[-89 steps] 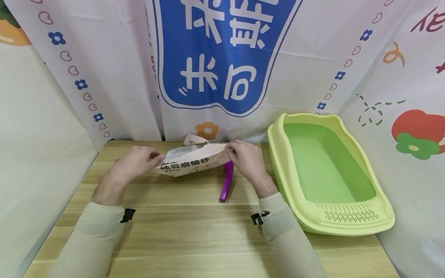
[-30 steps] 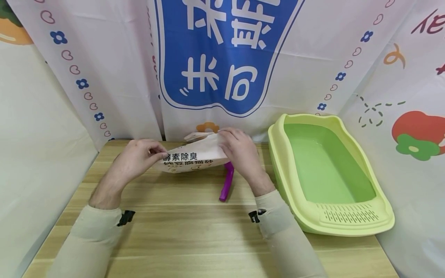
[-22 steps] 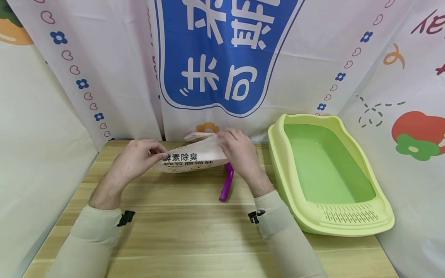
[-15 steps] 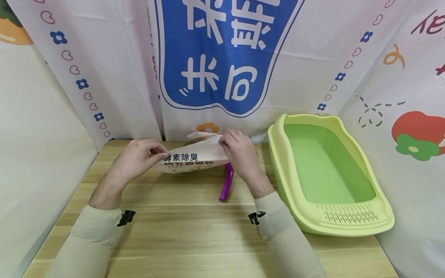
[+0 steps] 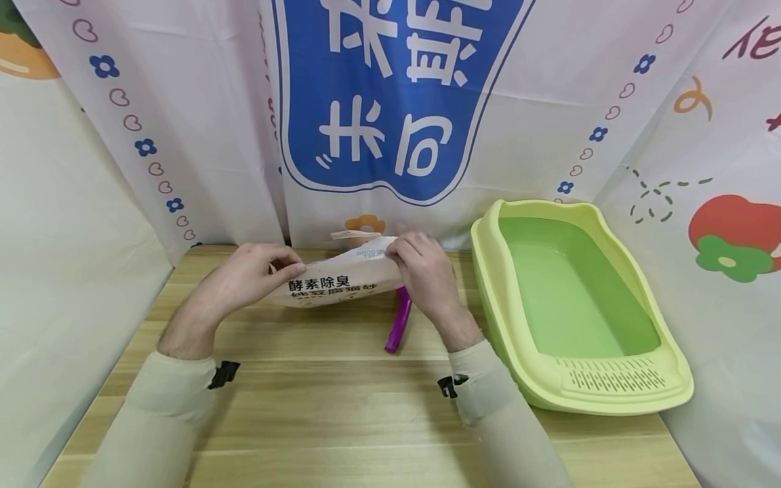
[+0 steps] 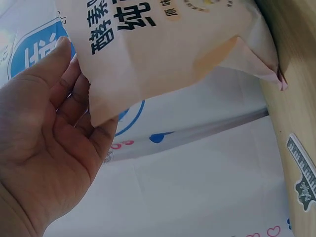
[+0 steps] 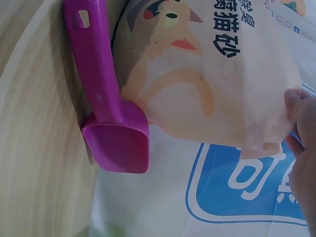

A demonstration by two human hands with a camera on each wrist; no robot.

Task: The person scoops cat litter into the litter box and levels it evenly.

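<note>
As left hand [image 5: 249, 274] and right hand [image 5: 427, 278] pinch the bag [image 5: 356, 272] between them, opening seems underway, next requiring even tension.

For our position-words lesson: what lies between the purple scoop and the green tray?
In the head view, the person's right grip, pinching the bag, lies between the purple scoop and green tray.

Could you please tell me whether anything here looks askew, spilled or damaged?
One oddity: a loose flap sticks up at the back of the bag, out of line with its front edge; I can't tell whether it's torn. Nothing looks spilled, and the visible parts of the scoop and tray look undamaged.
</note>
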